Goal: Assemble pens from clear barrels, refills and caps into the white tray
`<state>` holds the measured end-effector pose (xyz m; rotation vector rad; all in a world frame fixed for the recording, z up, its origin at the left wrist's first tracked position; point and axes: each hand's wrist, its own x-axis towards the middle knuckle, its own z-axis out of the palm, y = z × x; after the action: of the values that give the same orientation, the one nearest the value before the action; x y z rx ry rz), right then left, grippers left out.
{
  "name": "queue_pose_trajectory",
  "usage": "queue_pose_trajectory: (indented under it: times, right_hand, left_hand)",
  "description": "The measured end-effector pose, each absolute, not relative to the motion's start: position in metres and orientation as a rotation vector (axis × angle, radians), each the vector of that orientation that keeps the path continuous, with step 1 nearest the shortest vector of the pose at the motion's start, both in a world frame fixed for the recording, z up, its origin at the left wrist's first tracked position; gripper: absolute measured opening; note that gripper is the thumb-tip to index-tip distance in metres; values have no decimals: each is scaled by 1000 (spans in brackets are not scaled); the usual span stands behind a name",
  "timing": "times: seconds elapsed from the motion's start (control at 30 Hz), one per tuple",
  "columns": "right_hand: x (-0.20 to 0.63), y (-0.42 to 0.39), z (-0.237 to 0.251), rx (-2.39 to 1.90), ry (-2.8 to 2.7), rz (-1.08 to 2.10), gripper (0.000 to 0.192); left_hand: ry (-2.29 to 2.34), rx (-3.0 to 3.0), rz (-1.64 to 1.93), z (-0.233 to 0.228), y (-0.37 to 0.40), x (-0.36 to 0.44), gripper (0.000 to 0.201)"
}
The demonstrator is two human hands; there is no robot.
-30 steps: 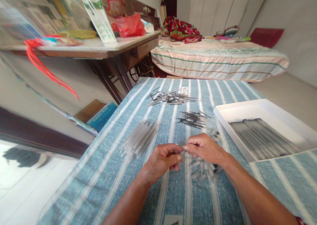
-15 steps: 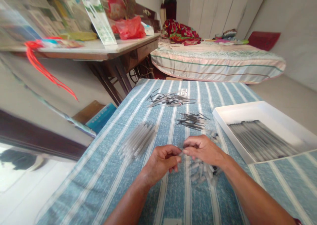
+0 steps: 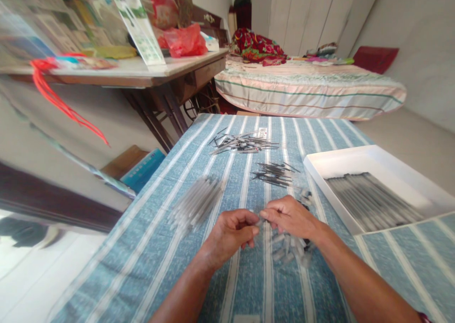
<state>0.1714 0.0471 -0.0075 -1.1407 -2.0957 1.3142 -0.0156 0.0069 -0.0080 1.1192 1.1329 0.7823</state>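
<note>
Left hand [image 3: 231, 230] and right hand [image 3: 289, 217] pinched together on a small clear piece [image 3: 258, 220]. Finished rows in white tray [image 3: 359, 158] to the right; loose caps [image 3: 289, 252] beneath, clear tubes [image 3: 195, 204] leftward, dark refills [image 3: 273, 173] ahead, all unassembled.

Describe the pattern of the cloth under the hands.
Blue tablecloth with white lengthwise stripes, clearest in the head view.

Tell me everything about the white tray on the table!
The white tray is a shallow, rectangular box with low walls, plastic or card by its look. It lies flat on the striped blue cloth, to the right of the hands, which do not touch it. Inside, a row of thin grey sticks lies side by side; its far part is bare.
</note>
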Motion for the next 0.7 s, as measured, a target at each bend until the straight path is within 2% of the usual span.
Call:
queue_pose_trajectory:
  times: [0.1,0.27,0.43,0.7]
  right_hand:
    - [170,47,-6,-1109,-2114,1289,33]
    - [170,48,-5,-1135,-2112,1257,43]
    - [169,47,-8,-1096,-2132,1222,35]
    - [170,48,-5,-1135,-2072,1221,42]
  left_hand:
    - [1155,1125,770,-8,7,-15,11]
    - [1147,1153,798,-8,8,-15,9]
    - [1146,1172,795,-9,8,-14,8]
    - [1209,1468,698,-1,10,-18,17]
